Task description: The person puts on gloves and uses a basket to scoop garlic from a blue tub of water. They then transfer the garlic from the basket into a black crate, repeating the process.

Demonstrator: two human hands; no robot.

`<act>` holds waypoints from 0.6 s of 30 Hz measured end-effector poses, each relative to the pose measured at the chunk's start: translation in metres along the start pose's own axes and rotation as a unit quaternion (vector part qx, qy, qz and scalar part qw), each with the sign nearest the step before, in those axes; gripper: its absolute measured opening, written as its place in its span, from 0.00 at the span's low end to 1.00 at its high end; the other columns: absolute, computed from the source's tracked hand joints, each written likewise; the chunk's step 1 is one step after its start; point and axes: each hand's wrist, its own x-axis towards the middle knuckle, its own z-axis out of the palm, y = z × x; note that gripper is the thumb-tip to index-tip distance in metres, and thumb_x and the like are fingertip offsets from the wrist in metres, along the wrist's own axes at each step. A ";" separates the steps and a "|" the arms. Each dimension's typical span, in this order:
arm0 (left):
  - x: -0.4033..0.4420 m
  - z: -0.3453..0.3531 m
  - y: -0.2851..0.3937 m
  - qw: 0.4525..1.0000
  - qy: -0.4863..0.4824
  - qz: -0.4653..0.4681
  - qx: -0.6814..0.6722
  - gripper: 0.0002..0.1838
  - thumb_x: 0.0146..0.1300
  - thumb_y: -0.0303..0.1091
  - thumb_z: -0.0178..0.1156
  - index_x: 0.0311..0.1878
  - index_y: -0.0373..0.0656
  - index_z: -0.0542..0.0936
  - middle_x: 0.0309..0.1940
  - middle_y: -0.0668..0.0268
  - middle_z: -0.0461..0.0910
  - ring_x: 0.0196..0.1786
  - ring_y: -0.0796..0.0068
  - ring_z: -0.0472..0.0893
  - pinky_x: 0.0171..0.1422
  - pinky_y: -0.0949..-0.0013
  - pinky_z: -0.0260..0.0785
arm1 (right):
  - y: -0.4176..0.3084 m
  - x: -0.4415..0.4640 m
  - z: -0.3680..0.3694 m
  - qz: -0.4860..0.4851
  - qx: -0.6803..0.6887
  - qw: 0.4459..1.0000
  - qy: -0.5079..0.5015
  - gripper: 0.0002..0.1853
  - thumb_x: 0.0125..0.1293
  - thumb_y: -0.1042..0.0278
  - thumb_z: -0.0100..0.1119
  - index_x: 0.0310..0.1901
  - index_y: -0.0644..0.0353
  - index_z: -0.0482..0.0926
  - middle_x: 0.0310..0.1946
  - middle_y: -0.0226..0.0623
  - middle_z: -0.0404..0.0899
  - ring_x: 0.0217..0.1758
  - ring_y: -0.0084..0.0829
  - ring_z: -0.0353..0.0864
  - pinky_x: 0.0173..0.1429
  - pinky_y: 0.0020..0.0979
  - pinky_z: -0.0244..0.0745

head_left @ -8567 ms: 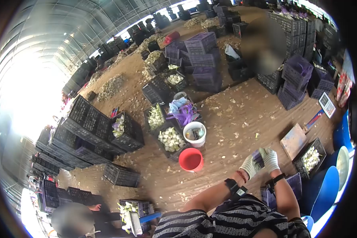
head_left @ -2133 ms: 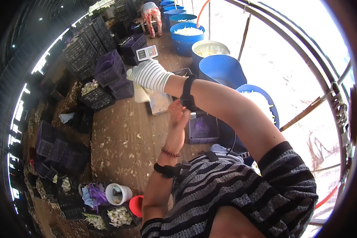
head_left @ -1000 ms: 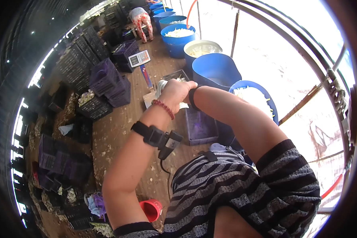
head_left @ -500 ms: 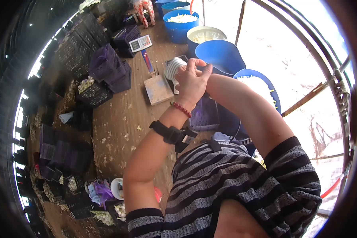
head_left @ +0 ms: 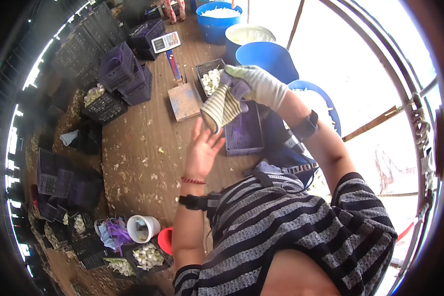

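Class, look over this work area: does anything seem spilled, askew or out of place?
Yes: pale scraps lie strewn across the brown floor, unevenly and in no neat pile, so it looks littered.

Harsh white daylight floods through the sheeting on the right, washing out detail there, while the crates at the left sink into murky shadow. The wide lens bows the poles and blackens the corners; the floor [head_left: 138,148] is evenly lit and fairly clear.

a produce-packing shed, with stacked plastic crates [head_left: 117,66], bulbs in baskets [head_left: 148,257], blue tubs [head_left: 267,60] and a platform scale [head_left: 185,101].
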 end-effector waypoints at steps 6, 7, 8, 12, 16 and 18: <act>0.008 0.021 -0.016 0.991 -0.101 -0.012 -0.091 0.23 0.73 0.37 0.51 0.69 0.46 0.65 0.65 0.65 0.71 0.65 0.69 0.73 0.64 0.57 0.72 | 0.041 -0.006 -0.043 0.067 -0.046 0.994 0.074 0.10 0.67 0.59 0.63 0.40 0.55 0.83 0.32 0.27 0.84 0.29 0.20 0.83 0.31 0.22 0.78; 0.008 0.023 -0.015 0.988 -0.093 -0.038 -0.115 0.23 0.74 0.37 0.50 0.69 0.45 0.65 0.64 0.64 0.71 0.64 0.70 0.73 0.64 0.57 0.72 | 0.046 -0.009 -0.052 0.071 -0.066 0.990 0.097 0.10 0.66 0.58 0.64 0.40 0.55 0.83 0.31 0.28 0.85 0.29 0.21 0.83 0.32 0.22 0.78; 0.009 0.025 -0.014 0.985 -0.084 -0.063 -0.137 0.23 0.74 0.37 0.50 0.68 0.44 0.65 0.64 0.63 0.71 0.64 0.71 0.73 0.64 0.58 0.72 | 0.048 -0.012 -0.055 0.073 -0.061 0.990 0.103 0.10 0.66 0.58 0.64 0.40 0.55 0.83 0.31 0.28 0.85 0.29 0.21 0.83 0.32 0.22 0.78; 0.012 0.028 -0.023 0.998 -0.028 -0.051 -0.026 0.21 0.70 0.30 0.55 0.65 0.42 0.68 0.58 0.64 0.75 0.57 0.71 0.78 0.60 0.62 0.74 | 0.051 -0.022 -0.064 0.074 -0.071 0.985 0.141 0.10 0.65 0.56 0.66 0.37 0.53 0.83 0.28 0.26 0.84 0.23 0.17 0.79 0.24 0.20 0.71; 0.043 0.028 -0.038 0.930 -0.034 0.096 0.354 0.20 0.62 0.18 0.60 0.56 0.41 0.71 0.38 0.68 0.77 0.40 0.78 0.78 0.44 0.72 0.73 | 0.052 -0.012 -0.073 0.099 -0.070 0.983 0.134 0.10 0.66 0.57 0.65 0.35 0.53 0.83 0.23 0.25 0.81 0.16 0.14 0.70 0.17 0.19 0.58; 0.056 0.048 -0.035 0.826 0.012 0.170 0.538 0.21 0.59 0.15 0.59 0.55 0.43 0.72 0.33 0.67 0.76 0.36 0.78 0.77 0.41 0.71 0.72 | 0.054 -0.002 -0.082 0.102 -0.088 0.988 0.082 0.11 0.67 0.59 0.63 0.33 0.57 0.84 0.22 0.26 0.81 0.16 0.17 0.71 0.18 0.21 0.61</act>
